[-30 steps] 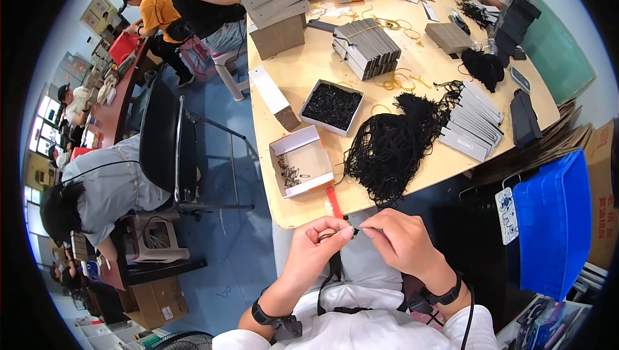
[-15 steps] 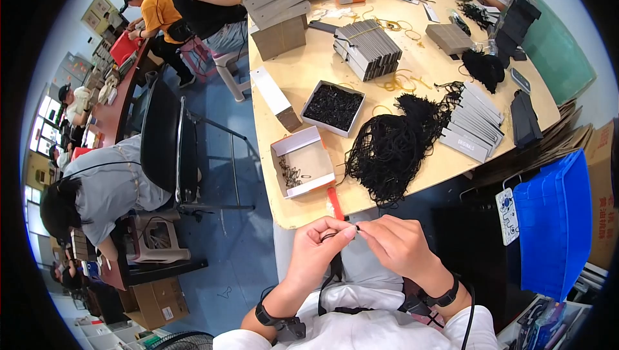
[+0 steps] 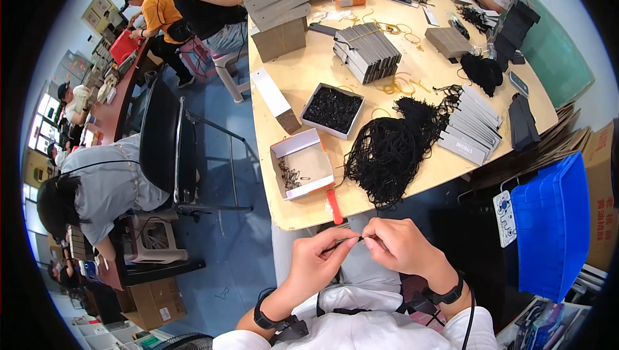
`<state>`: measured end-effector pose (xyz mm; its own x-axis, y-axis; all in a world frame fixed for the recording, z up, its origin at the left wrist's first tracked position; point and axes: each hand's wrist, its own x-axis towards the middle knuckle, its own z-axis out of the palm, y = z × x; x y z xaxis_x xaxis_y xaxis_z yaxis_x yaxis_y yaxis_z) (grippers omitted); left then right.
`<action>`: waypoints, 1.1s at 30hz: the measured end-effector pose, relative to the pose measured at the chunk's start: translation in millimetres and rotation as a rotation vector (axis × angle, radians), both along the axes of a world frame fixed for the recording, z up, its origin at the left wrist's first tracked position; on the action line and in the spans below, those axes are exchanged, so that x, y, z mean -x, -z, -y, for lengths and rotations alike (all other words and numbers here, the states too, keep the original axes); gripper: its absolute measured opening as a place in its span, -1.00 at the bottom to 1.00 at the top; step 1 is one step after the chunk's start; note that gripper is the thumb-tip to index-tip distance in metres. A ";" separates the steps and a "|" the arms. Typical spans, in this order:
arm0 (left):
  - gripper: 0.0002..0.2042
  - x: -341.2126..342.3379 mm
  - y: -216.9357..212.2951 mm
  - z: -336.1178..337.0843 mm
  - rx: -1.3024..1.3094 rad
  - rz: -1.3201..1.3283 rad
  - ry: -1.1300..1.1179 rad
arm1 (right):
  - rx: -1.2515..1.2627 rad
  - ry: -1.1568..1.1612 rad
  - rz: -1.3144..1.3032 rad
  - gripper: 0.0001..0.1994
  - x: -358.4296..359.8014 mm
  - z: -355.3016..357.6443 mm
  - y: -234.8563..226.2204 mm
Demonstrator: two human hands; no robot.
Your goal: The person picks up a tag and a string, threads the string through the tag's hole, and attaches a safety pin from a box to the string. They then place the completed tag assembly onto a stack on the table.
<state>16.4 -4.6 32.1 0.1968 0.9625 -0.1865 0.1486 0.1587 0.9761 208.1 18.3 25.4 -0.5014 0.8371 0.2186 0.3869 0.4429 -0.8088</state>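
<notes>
In front of my lap, my left hand (image 3: 314, 260) is closed in a pinch on a thin black cord (image 3: 360, 239). The fingertips of my right hand (image 3: 405, 248) press together on the same cord, close to the left fingertips. Most of the cord is hidden by my fingers. Past my hands, on the table's near part, lies a big tangled pile of black cords (image 3: 380, 160). Left of it stand an open box of small black pieces (image 3: 333, 110) and an open box with small metal clips (image 3: 291, 176). A red-handled tool (image 3: 334, 207) lies at the table edge.
Grey card tags (image 3: 474, 124) fan out right of the cords. A banded stack of grey cards (image 3: 367, 52) and tall stacked grey boxes (image 3: 274, 2) stand farther back on the table (image 3: 290, 214). A blue bin (image 3: 554, 224) is at my right, a black chair (image 3: 161, 144) at left. Other people sit nearby.
Both hands have shifted slightly down. My right fingers have curled in more. The cord loop seen on my left fingers before is less visible.
</notes>
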 end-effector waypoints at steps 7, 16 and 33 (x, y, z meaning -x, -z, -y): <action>-0.90 3.5 1.4 1.0 -0.107 -0.126 0.014 | 0.150 -0.047 -0.043 -0.91 -5.8 1.0 -0.2; -0.92 4.1 2.8 -3.5 0.371 0.467 -0.079 | -0.036 0.032 -0.119 -0.81 -5.5 5.3 -6.3; -0.83 0.0 -15.0 0.3 0.390 0.413 -0.056 | -0.289 0.199 -0.230 -0.77 7.1 13.8 8.5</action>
